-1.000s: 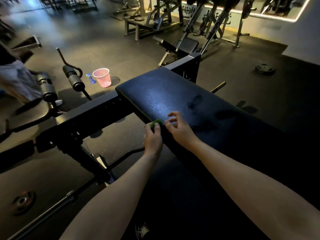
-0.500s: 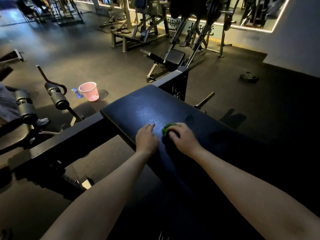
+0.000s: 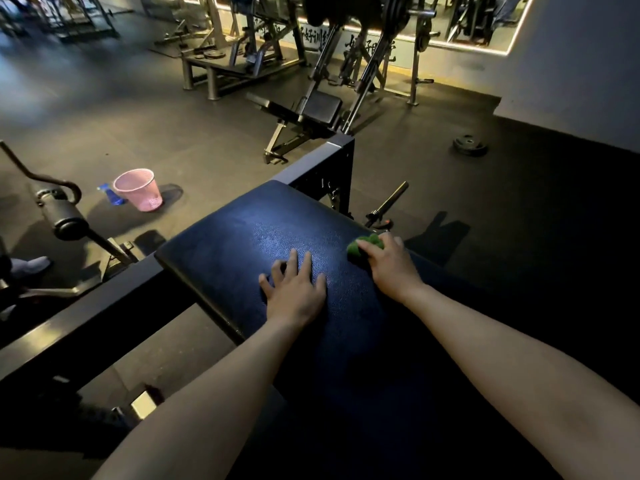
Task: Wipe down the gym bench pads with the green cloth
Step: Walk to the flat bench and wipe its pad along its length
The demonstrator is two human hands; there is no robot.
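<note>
At the right edge of the bench (image 3: 86, 317) pad (image 3: 256, 237), the right hand (image 3: 389, 263) holds the cloth (image 3: 365, 247). The fingers are curled over it, and the cloth is bunched into a small wad pressed against the pad surface. Part of the wad shows ahead of the fingertips; the rest is hidden under the hand.

The left hand (image 3: 294, 289) lies palm down on the pad with fingers straight and spread. It holds nothing. It appears to act as a brace.

Governing relation: the pad's long axis runs away from the person, from the near shadowed end to the far rounded end. The cloth sits at the right side of that axis, about midway along the lit part. Most of the lit surface lies to the left of the cloth and beyond it. The right hand is the working hand. The left hand lies to the left of the cloth and slightly nearer the person, well short of the pad's left edge.

Judgement: wiping is in progress. A stroke back across the pad would meet the left hand unless that hand is lifted or the stroke passes beyond its fingertips.

On the floor (image 3: 519, 220) to the left stand a basket (image 3: 136, 188) and a bottle (image 3: 110, 195).
</note>
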